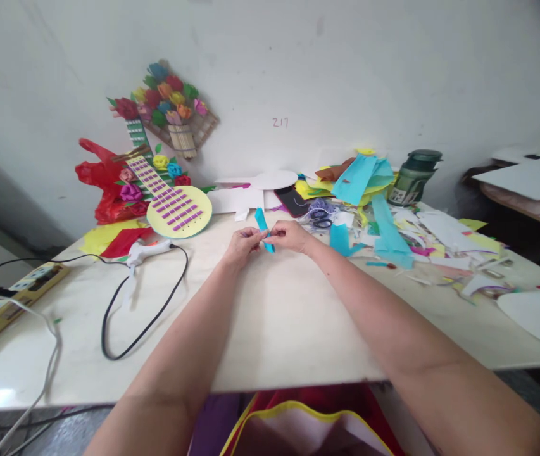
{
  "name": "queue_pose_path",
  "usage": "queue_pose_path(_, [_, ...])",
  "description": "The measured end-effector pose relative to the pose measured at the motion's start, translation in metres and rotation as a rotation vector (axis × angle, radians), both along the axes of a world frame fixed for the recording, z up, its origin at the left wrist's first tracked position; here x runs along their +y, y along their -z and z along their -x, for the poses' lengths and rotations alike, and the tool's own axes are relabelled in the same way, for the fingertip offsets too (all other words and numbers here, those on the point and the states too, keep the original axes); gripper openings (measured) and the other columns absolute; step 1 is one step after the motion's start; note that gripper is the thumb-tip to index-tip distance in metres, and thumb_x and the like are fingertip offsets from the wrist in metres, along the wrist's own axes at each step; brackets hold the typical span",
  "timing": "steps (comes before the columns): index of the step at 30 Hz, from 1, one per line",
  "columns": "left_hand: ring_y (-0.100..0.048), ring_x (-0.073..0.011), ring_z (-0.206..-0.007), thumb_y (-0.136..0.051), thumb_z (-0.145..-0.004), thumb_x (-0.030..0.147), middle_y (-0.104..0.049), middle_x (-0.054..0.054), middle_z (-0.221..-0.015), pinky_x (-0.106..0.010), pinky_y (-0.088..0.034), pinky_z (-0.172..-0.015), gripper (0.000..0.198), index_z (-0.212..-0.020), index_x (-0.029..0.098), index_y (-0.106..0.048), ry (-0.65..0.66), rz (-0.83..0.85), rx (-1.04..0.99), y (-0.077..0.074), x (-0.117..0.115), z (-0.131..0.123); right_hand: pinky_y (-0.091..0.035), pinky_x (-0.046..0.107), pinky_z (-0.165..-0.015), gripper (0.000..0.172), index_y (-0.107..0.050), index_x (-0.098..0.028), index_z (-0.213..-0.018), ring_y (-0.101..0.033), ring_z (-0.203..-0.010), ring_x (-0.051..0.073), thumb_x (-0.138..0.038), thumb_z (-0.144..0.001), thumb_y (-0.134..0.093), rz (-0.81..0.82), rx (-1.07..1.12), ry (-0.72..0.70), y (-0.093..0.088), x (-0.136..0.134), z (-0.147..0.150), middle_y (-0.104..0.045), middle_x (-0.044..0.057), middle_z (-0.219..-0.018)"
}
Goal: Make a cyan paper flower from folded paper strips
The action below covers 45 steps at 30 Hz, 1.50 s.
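Over the middle of the table, my two hands meet around a narrow strip of bright blue paper [262, 220]. My left hand [245, 245] pinches it from the left with closed fingers. From the right, my right hand [289, 237] grips the same strip between thumb and fingers. The strip stands tilted, with one end above the hands and a short end below. Fingertips hide its middle part. Larger pieces of blue paper [340, 239] lie to the right of my right hand, near dark-handled scissors [321, 219].
On the left are a white glue gun [144, 252] with a looping black cord and a yellow power strip [23, 297]. A yellow guitar-shaped craft [179, 212] leans at the back. Paper scraps [440, 237] and a green bottle [414, 177] occupy the right.
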State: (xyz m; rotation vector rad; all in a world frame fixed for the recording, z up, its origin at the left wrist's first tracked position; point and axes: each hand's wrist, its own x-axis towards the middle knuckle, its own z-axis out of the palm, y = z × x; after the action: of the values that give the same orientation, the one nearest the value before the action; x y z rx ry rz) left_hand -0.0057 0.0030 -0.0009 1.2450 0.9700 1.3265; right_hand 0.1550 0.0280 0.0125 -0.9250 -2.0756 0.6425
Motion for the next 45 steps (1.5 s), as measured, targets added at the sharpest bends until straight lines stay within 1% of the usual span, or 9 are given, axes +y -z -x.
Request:
queue_pose_path(3, [-0.041, -0.005, -0.043, -0.078, -0.048, 0.041, -0.049, 0.004, -0.049, -0.02, -0.032, -0.043, 0.037, -0.057, 0.013, -0.055, -0.005, 0.0, 0.004, 0.0, 0.0, -0.001, -0.028, 0.023, -0.054, 0.028, -0.053, -0.015, -0.053, -0.037, -0.055, 0.008, -0.04, -0.062, -0.061, 0.018, 0.025, 0.007, 0.003, 0.001, 0.001, -0.044, -0.004, -0.055])
queue_pose_path(8, [-0.04, -0.0051, -0.044, -0.074, -0.054, 0.044, -0.048, 0.004, -0.05, -0.02, -0.033, -0.045, 0.035, -0.063, 0.013, -0.06, 0.044, -0.027, 0.089, 0.001, 0.001, 0.004, -0.027, 0.023, -0.053, 0.028, -0.05, -0.015, -0.052, -0.034, -0.055, 0.008, -0.039, -0.062, -0.059, 0.13, 0.08, -0.041, 0.001, -0.001, -0.001, -0.04, -0.005, -0.053])
queue_pose_path(12, [-0.039, -0.0052, -0.045, -0.07, -0.061, 0.042, -0.047, 0.003, -0.051, -0.021, -0.039, -0.05, 0.033, -0.072, 0.012, -0.065, 0.122, -0.058, 0.199, 0.0, 0.001, 0.013, -0.026, 0.023, -0.053, 0.027, -0.049, -0.015, -0.052, -0.032, -0.054, 0.008, -0.039, -0.061, -0.059, 0.185, 0.066, -0.047, -0.004, -0.005, -0.004, -0.037, -0.005, -0.052])
queue_pose_path(16, [-0.044, -0.0072, -0.05, -0.069, -0.061, 0.035, -0.049, 0.001, -0.054, -0.025, -0.046, -0.059, 0.025, -0.066, 0.011, -0.063, 0.229, -0.046, 0.184, -0.005, -0.002, 0.017, -0.025, 0.023, -0.052, 0.025, -0.05, -0.015, -0.054, -0.032, -0.054, 0.007, -0.038, -0.061, -0.058, 0.215, 0.046, -0.048, -0.006, -0.007, -0.005, -0.036, -0.006, -0.052])
queue_pose_path(21, [-0.052, -0.0109, -0.052, -0.067, -0.059, 0.027, -0.056, -0.001, -0.054, -0.028, -0.048, -0.059, 0.022, -0.071, 0.009, -0.065, 0.131, -0.07, 0.24, -0.011, -0.007, 0.015, -0.024, 0.023, -0.052, 0.027, -0.05, -0.014, -0.054, -0.032, -0.054, 0.008, -0.039, -0.061, -0.057, 0.217, 0.017, -0.056, -0.005, -0.007, -0.006, -0.036, -0.005, -0.052])
queue_pose_path(26, [-0.056, -0.0139, -0.052, -0.065, -0.058, 0.023, -0.06, -0.004, -0.053, -0.026, -0.046, -0.056, 0.016, -0.067, 0.009, -0.067, 0.024, -0.142, 0.355, -0.015, -0.009, 0.011, -0.024, 0.023, -0.051, 0.028, -0.051, -0.014, -0.053, -0.031, -0.053, 0.008, -0.04, -0.06, -0.057, 0.238, 0.006, -0.044, -0.009, -0.01, -0.006, -0.035, -0.005, -0.051])
queue_pose_path(30, [-0.054, -0.0134, -0.051, -0.06, -0.06, 0.021, -0.06, -0.004, -0.052, -0.023, -0.042, -0.053, 0.012, -0.062, 0.01, -0.067, -0.005, -0.206, 0.471, -0.016, -0.009, 0.011, -0.023, 0.023, -0.051, 0.027, -0.049, -0.015, -0.053, -0.031, -0.052, 0.007, -0.04, -0.06, -0.057, 0.245, 0.003, -0.039, -0.009, -0.01, -0.006, -0.035, -0.006, -0.051])
queue_pose_path(35, [-0.049, -0.011, -0.049, -0.055, -0.063, 0.02, -0.06, -0.003, -0.051, -0.021, -0.037, -0.05, 0.014, -0.058, 0.011, -0.065, -0.032, -0.291, 0.604, -0.016, -0.008, 0.011, -0.022, 0.022, -0.05, 0.025, -0.049, -0.015, -0.053, -0.029, -0.052, 0.007, -0.038, -0.06, -0.056, 0.248, -0.003, -0.053, -0.006, -0.007, -0.007, -0.032, -0.006, -0.05])
queue_pose_path(45, [-0.039, -0.0081, -0.048, -0.055, -0.06, 0.019, -0.051, 0.0, -0.045, -0.021, -0.028, -0.047, 0.013, -0.049, 0.012, -0.061, -0.045, -0.421, 0.683, -0.015, -0.007, 0.009, -0.022, 0.023, -0.05, 0.027, -0.05, -0.015, -0.051, -0.029, -0.051, 0.007, -0.04, -0.058, -0.058, 0.272, -0.01, -0.041, -0.005, -0.006, -0.009, -0.032, -0.006, -0.049])
